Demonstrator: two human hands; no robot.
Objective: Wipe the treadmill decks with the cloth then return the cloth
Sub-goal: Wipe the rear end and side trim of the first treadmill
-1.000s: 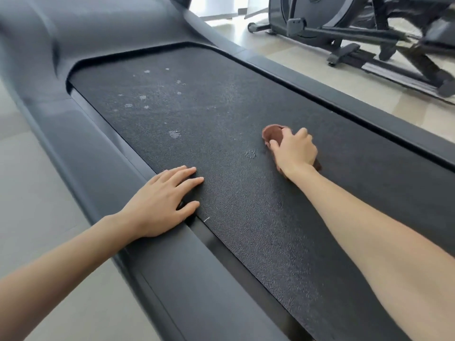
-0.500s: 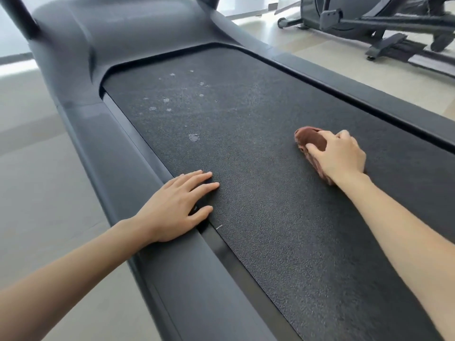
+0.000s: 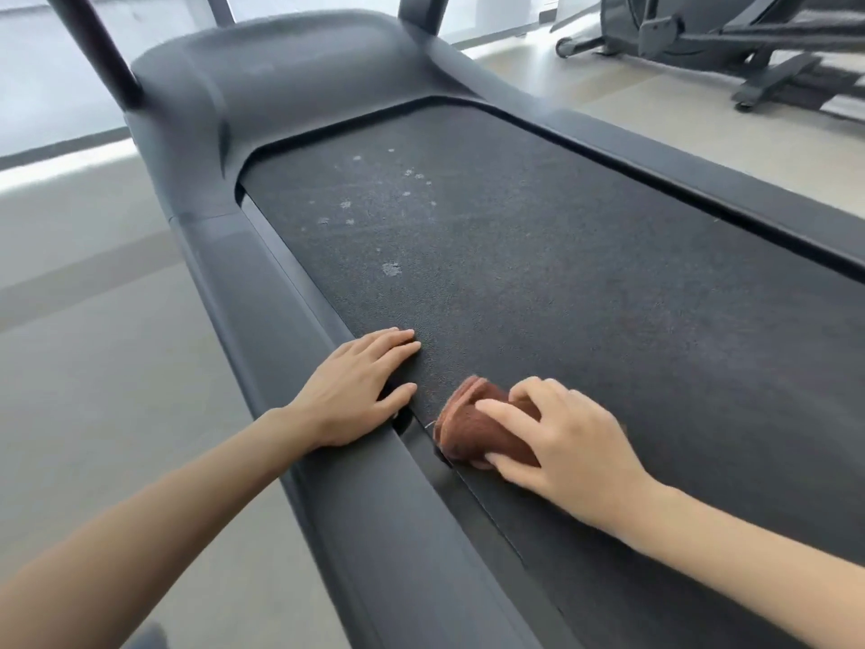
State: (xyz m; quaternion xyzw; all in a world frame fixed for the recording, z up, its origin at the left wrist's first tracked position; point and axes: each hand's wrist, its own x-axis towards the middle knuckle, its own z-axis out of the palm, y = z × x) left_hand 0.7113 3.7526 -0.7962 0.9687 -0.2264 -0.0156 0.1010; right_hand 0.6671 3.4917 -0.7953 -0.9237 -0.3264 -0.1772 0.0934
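My left hand (image 3: 355,386) lies flat. Its palm rests on the gray side rail (image 3: 262,283) of the treadmill, and its fingers (image 3: 393,344) reach over the edge onto the black belt (image 3: 585,283). These 4 fingers are straight and close together, with their tips touching the belt. The thumb sticks out to the side, a little apart from them. This hand holds nothing.

My right hand (image 3: 561,442) holds the cloth (image 3: 472,423). The cloth is brown and folded into a thick little pad, and I can see its layers at the end that points away from me. My fingers (image 3: 505,414) are bent over the top of it and a bit spread. My thumb (image 3: 510,463) presses on the side near me, so the cloth is gripped between thumb and fingers. The cloth sits on the belt at its left edge, right beside the side rail and just beside my left thumb. My 2 hands are near each other but do not touch.

Farther up the belt there are small white spots (image 3: 392,269), well apart from the cloth. Past them is the big gray cover (image 3: 290,77) at the front of the treadmill, with a dark post (image 3: 93,49) going up from it. Another gym machine (image 3: 725,44) stands far off on the right, on the pale floor (image 3: 93,367).
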